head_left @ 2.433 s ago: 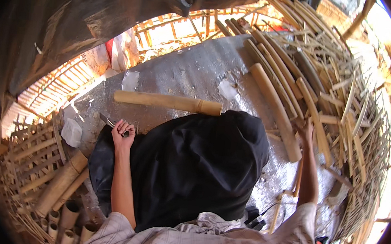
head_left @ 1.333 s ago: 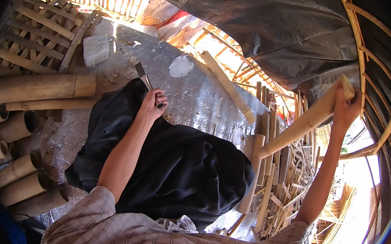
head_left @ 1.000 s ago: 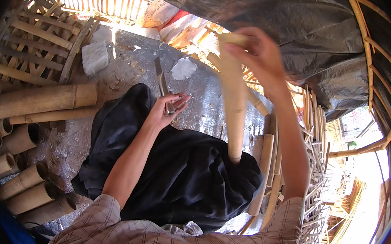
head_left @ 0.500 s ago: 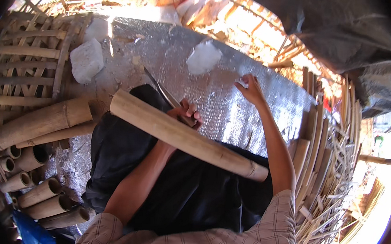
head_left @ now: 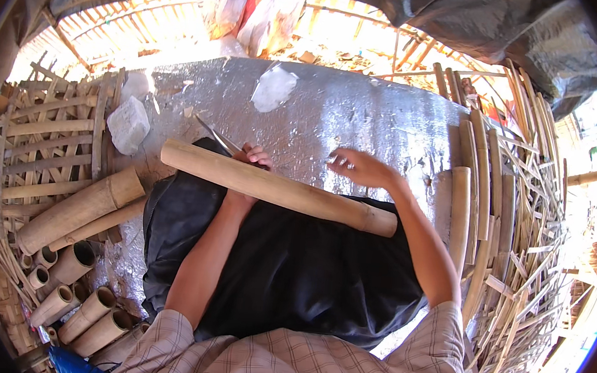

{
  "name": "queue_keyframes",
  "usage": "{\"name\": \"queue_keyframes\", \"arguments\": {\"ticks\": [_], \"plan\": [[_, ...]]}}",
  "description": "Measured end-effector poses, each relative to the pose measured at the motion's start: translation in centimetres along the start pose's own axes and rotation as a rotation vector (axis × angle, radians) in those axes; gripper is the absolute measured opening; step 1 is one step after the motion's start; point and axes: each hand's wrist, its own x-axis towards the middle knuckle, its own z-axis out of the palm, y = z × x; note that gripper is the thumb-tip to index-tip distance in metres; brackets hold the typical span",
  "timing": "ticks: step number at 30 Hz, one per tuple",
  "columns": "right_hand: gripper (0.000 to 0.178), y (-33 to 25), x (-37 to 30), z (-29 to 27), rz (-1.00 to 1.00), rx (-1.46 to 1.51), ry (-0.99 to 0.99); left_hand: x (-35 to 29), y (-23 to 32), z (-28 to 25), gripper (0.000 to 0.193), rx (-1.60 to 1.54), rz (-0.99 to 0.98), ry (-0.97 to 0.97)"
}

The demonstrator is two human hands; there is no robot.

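Note:
A pale bamboo piece (head_left: 277, 186) lies slantwise across my lap, its wider end at the left. It passes over my left wrist, and my lap is covered with black cloth (head_left: 291, 271). My left hand (head_left: 253, 157) shows just beyond the bamboo with its fingers curled round a knife (head_left: 218, 135). The blade points up and to the left; the handle is mostly hidden by fingers and bamboo. My right hand (head_left: 362, 168) hovers beyond the bamboo's right half, apart from it. Its fingers are loosely bent and spread, slightly blurred, with nothing seen in them.
Whitish blocks, one a stone-like lump (head_left: 128, 125) and one a flat white piece (head_left: 274, 89), rest on the shiny grey sheet (head_left: 334, 108). Cut bamboo tubes (head_left: 92, 310) and a woven bamboo frame (head_left: 50, 143) are at left. Split strips (head_left: 483, 181) line the right.
My right hand has come down and leftward, nearer the bamboo. The view has tilted and shifted, and the bamboo lies a little flatter in it. My left hand keeps the knife.

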Motion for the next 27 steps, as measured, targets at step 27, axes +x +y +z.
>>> {"name": "queue_keyframes", "arguments": {"ticks": [27], "plan": [[0.059, -0.1, 4.8, -1.0, -0.054, 0.098, 0.265, 12.5, 3.4, -0.7, 0.041, 0.396, -0.115, -0.054]]}}
